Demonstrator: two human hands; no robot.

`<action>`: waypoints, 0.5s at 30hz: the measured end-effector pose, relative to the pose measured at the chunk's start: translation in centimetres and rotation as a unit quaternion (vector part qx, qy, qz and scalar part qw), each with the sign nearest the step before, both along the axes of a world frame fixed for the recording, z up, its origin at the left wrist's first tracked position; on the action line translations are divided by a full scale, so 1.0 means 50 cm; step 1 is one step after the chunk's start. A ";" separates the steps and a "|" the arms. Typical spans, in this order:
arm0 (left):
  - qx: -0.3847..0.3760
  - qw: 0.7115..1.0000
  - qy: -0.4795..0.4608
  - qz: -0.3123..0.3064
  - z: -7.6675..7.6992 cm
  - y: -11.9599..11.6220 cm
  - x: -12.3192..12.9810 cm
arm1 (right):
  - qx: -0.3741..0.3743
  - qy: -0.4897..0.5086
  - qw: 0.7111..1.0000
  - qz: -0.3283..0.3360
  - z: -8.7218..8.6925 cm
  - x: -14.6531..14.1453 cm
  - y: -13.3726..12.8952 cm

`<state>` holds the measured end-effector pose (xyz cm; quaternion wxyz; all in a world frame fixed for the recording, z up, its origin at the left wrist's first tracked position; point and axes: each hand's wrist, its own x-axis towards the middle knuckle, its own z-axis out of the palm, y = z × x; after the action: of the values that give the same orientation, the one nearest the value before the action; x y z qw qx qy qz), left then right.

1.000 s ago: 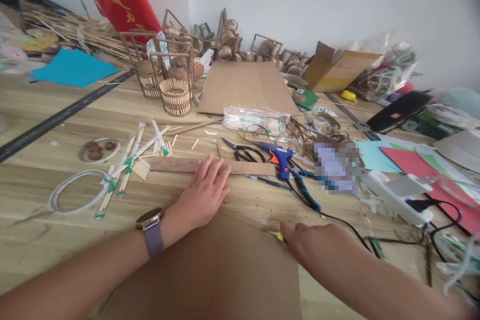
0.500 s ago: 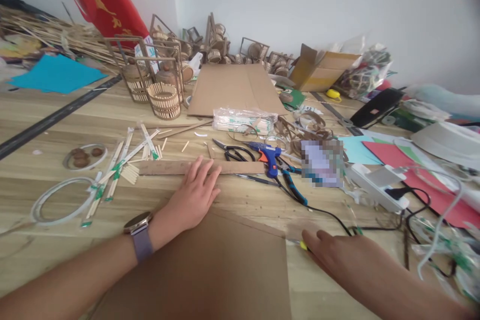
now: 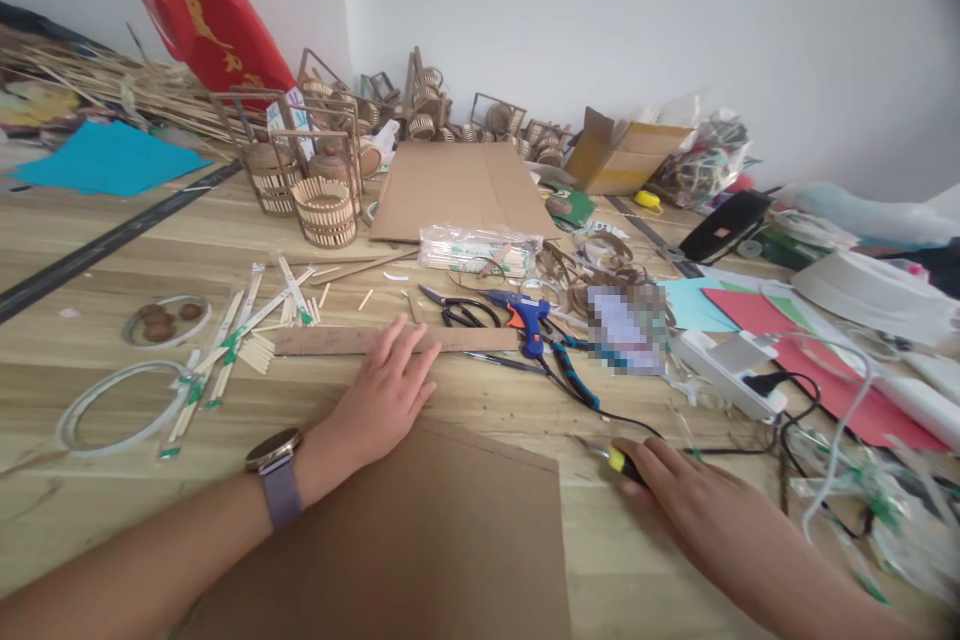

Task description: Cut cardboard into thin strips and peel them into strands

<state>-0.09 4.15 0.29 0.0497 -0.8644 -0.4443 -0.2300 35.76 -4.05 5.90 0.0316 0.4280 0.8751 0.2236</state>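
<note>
A large brown cardboard sheet (image 3: 420, 540) lies in front of me, with a pencil-like line near its far edge. My left hand (image 3: 382, 390), a watch on its wrist, rests flat with fingers spread at that edge. Its fingertips reach onto a narrow brown strip (image 3: 465, 338) lying beyond the sheet. My right hand (image 3: 667, 480) is wrapped round a utility knife (image 3: 619, 461) with a yellow and black handle. The knife's blade is out, pointing left, just off the sheet's right edge and apart from it.
Past the strip lie a blue glue gun (image 3: 529, 315), black scissors (image 3: 469, 310) and blue-black pliers (image 3: 574, 375). Wooden sticks (image 3: 225, 350) lie at left, small slatted buckets (image 3: 326, 210) behind them. A white power strip (image 3: 731, 375) with cables is at right.
My right hand has drawn the knife to the right, away from the cardboard's edge, and more of the knife shows. My left hand keeps its place on the sheet. The view has shifted slightly.
</note>
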 end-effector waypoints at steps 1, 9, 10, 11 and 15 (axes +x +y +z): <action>0.000 1.000 0.000 -0.010 0.007 -0.006 -0.004 | 0.023 0.000 1.000 -0.002 -0.014 -0.004 0.000; -0.104 0.988 0.100 -0.060 0.048 -0.096 -0.053 | 0.048 0.059 0.997 -0.026 -0.061 -0.067 -0.013; -0.114 0.985 0.114 -0.057 0.050 -0.103 -0.053 | 0.026 0.083 0.996 -0.013 -0.058 -0.088 -0.013; -0.123 0.983 0.128 -0.056 0.053 -0.109 -0.050 | -0.003 0.106 0.994 -0.001 -0.055 -0.111 -0.011; -0.171 0.972 0.157 -0.041 0.072 -0.123 -0.030 | -0.077 0.154 0.985 0.019 -0.047 -0.203 -0.005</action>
<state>-1.59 -2.01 3.90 -0.0386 -0.9028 -0.4280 -0.0136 25.59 -4.32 3.53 -0.0747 0.4370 0.8921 0.0877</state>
